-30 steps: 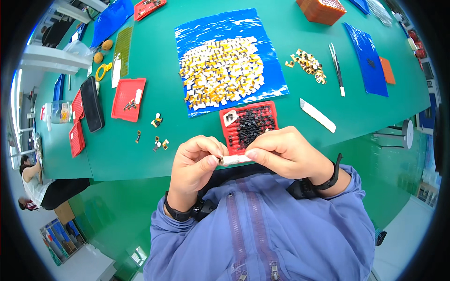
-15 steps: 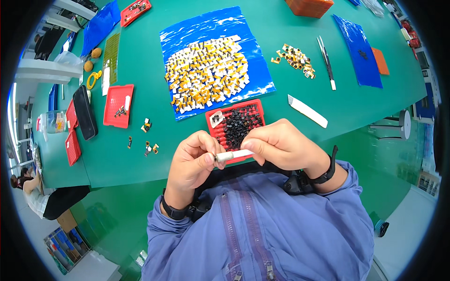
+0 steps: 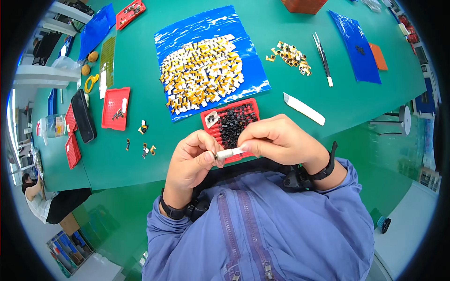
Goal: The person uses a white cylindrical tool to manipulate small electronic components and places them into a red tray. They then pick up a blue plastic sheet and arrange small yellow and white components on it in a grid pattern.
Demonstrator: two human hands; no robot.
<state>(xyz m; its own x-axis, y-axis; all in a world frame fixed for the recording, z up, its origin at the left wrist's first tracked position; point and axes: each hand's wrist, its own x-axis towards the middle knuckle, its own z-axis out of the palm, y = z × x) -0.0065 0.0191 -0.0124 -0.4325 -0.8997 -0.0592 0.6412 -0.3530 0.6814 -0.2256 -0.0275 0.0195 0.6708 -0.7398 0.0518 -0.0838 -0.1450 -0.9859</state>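
Note:
My left hand is closed, thumb and fingers pinching the near end of a short whitish tube-like piece. A small dark, metallic-looking bit shows at that end, too small to name. My right hand pinches the piece's other, flatter white end, so it spans both hands. Just beyond them, partly hidden by my fingers, lies a red tray with many small black parts and a little white patch bearing a few of them.
Past the tray, many white-and-yellow pieces cover a blue sheet. To the right lie gold-coloured parts, tweezers and a white blade-shaped tool. At left are another red tray, a black case and yellow scissors.
My right hand has shifted slightly left, closer to my left hand, and less of the white piece shows between them. The whole view has shifted slightly. Both hands keep their pinch.

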